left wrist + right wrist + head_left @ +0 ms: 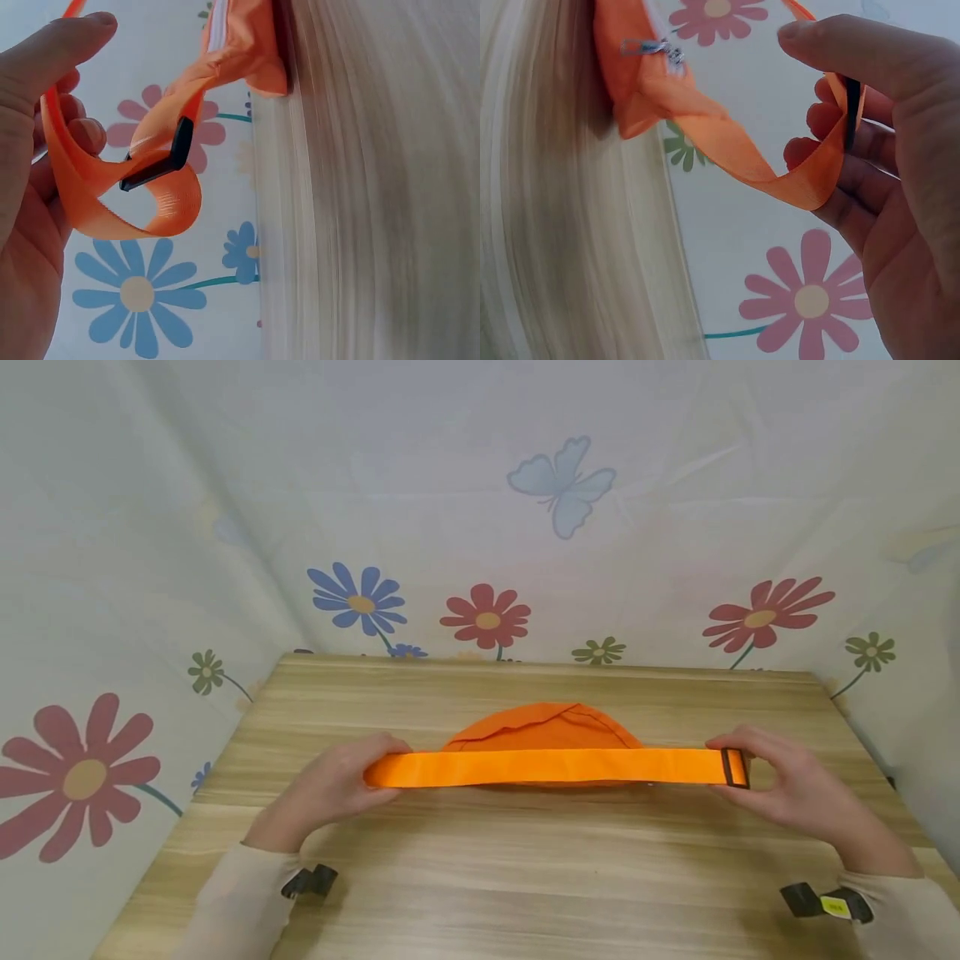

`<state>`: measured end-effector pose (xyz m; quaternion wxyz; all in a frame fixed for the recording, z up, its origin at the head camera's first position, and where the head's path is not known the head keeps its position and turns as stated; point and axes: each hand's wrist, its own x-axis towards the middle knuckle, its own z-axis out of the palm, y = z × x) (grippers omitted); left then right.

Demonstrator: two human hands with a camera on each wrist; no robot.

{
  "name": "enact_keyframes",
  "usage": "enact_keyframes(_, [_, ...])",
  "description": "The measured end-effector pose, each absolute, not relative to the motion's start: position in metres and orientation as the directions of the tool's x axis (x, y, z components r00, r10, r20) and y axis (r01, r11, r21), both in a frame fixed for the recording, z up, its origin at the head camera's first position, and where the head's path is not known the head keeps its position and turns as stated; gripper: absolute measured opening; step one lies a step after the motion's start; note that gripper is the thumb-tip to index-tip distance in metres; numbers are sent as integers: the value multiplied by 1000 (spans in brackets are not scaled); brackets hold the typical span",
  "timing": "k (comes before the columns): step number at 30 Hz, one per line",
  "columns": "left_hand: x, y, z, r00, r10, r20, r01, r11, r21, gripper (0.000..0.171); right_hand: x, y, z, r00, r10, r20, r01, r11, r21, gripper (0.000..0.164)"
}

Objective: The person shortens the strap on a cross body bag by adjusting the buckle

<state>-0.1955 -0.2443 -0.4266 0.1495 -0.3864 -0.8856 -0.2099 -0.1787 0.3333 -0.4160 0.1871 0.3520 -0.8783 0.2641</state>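
An orange bag with a white zipper and a metal zipper pull rests on the table. Its wide orange strap is stretched flat between my two hands, raised in front of the bag. At the left end, my left hand grips the strap between thumb and fingers; below it a loop hangs through a black slider. My right hand holds the other end, its fingers around the webbing beside a second black slider. From both hands the strap runs down to the bag's ends.
The wood-grain table reaches back to a white curtain printed with flowers and a butterfly. More curtain stands along the left and right sides. Black bands are worn on both wrists.
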Motion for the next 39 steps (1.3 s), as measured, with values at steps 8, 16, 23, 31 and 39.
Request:
enact_keyframes(8, [-198, -251, -429, -619, 594, 513, 776, 563, 285, 53, -177, 339, -419, -679, -508, 530, -723, 589, -362, 71])
enact_keyframes(16, [-194, -245, -432, -674, 445, 589, 737, 366, 568, 55, -171, 329, -416, -691, -411, 595, -722, 431, -541, 78])
enact_keyframes(23, [-193, -244, -427, -717, 393, 576, 697, 397, 597, 53, -169, 325, -408, -719, -368, 589, -685, 517, -513, 71])
enact_keyframes(31, [-199, -257, -424, -684, 528, 502, 728, 528, 437, 50, -176, 339, -403, -647, -507, 569, -745, 581, -329, 46])
enact_keyframes(39, [-197, -261, -424, -715, 570, 404, 699, 600, 389, 42, -175, 348, -405, -659, -512, 551, -725, 626, -286, 55])
